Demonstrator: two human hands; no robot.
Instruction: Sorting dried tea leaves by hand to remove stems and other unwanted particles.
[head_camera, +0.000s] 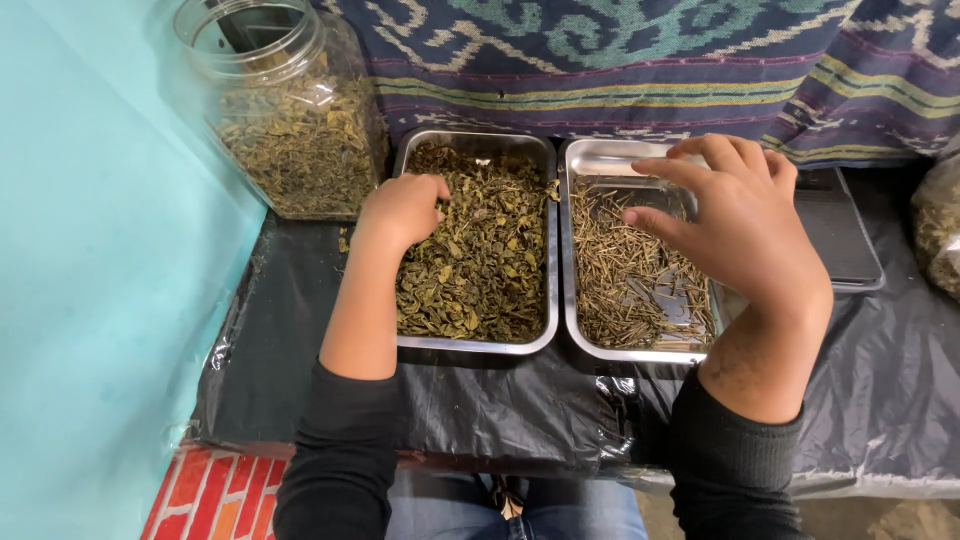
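Your left hand (403, 208) curls loosely in the left tray's (475, 346) dried leaves (480, 265); your right hand (735, 215) hovers open, empty, over the right tray's (590, 160) stems (625, 280).

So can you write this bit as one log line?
left hand: in leaf tray | right hand: open over stem tray

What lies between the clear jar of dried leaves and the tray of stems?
In the head view, the steel tray of dried leaves lies between the jar and the stem tray, with the left hand resting in its leaves.
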